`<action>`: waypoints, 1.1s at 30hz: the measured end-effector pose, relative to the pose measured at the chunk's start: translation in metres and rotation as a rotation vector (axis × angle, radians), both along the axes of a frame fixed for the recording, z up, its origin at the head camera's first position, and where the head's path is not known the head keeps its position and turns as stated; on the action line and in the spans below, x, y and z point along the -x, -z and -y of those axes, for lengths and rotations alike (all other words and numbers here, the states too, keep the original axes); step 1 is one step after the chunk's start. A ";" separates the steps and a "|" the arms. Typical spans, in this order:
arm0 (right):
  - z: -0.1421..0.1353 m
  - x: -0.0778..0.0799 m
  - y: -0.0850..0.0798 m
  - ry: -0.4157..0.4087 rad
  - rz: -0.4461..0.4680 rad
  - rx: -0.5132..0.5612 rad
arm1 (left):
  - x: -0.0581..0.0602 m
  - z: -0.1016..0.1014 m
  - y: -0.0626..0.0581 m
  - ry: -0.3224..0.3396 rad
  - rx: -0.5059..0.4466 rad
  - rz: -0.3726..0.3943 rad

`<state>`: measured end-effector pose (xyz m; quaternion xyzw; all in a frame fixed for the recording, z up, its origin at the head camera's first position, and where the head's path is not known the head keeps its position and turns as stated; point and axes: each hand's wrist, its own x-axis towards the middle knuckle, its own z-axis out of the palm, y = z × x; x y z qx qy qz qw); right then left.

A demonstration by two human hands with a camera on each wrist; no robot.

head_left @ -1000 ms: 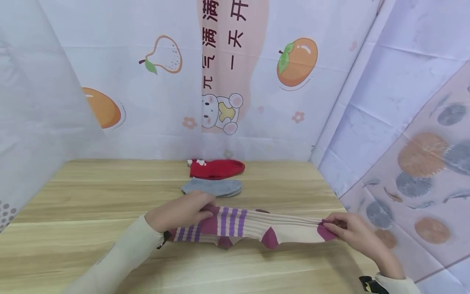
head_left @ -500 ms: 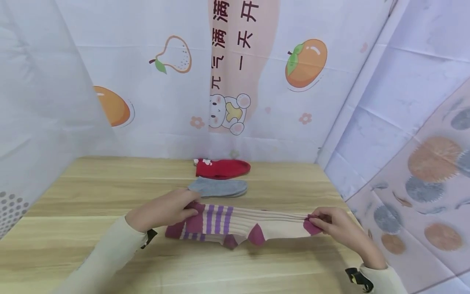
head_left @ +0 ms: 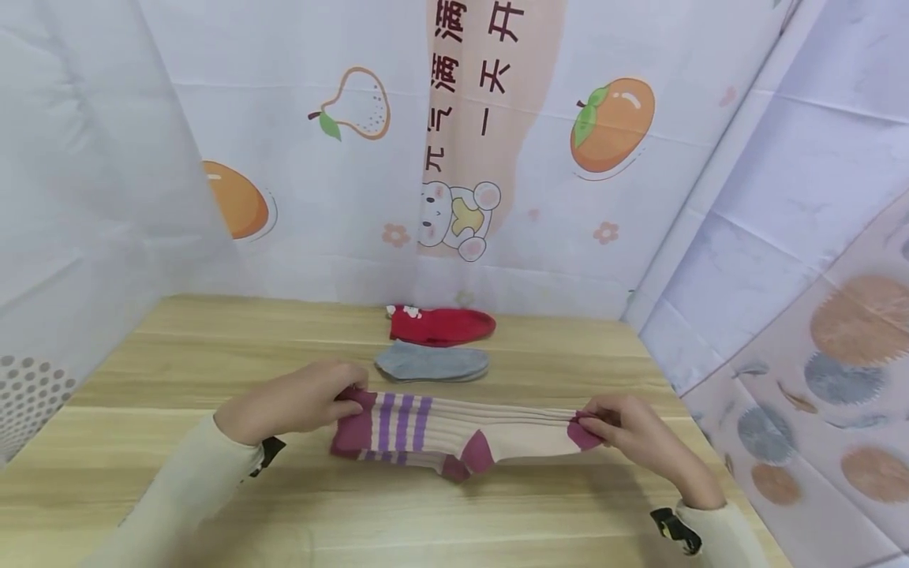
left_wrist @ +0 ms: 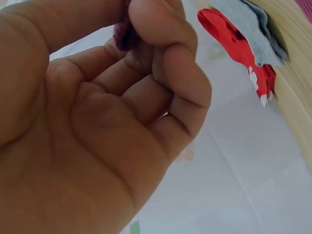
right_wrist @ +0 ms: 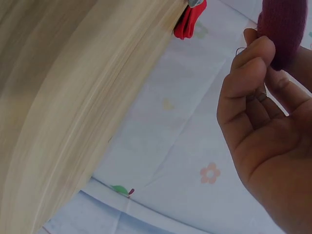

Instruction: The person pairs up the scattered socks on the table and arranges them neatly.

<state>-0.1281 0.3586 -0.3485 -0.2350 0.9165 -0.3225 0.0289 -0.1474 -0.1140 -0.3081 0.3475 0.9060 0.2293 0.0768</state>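
A cream ribbed sock (head_left: 525, 435) with purple stripes and plum cuff, heel and toe stretches sideways between both hands. At the cuff, my left hand (head_left: 298, 406) pinches the cloth between thumb and fingers. My right hand (head_left: 642, 442) pinches the plum toe (right_wrist: 282, 31) at the other end. A matching second sock (head_left: 455, 470) shows below and behind the held one, largely hidden by it. In the left wrist view, a bit of plum knit (left_wrist: 126, 36) sits between the thumb and curled fingers.
Behind the held sock, a grey-blue sock (head_left: 433, 363) lies on the wooden table (head_left: 234, 347). Beyond it is a red sock (head_left: 447, 326) with white figures near its cuff. Printed cloth hangs (head_left: 284, 197) stand at the back and sides.
Both hands have carried the stretched sock left over the table, so it now nearly lines up over the matching sock. The head view has turned slightly left.
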 end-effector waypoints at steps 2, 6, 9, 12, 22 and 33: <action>0.004 0.003 0.000 0.000 0.016 -0.010 | 0.001 0.003 -0.001 -0.006 0.008 0.006; 0.011 0.007 -0.001 -0.001 0.019 -0.032 | 0.002 0.007 -0.003 -0.027 0.027 0.026; 0.016 0.010 -0.001 -0.002 0.002 -0.047 | 0.002 0.009 -0.005 -0.028 0.036 0.048; 0.021 0.013 0.000 -0.002 0.001 -0.050 | 0.002 0.011 -0.005 -0.023 0.043 0.065; 0.031 0.021 0.005 -0.030 -0.010 -0.081 | 0.003 0.013 -0.006 -0.048 0.096 0.121; 0.038 0.033 0.009 -0.080 0.061 -0.075 | 0.008 0.014 0.000 -0.079 0.131 0.221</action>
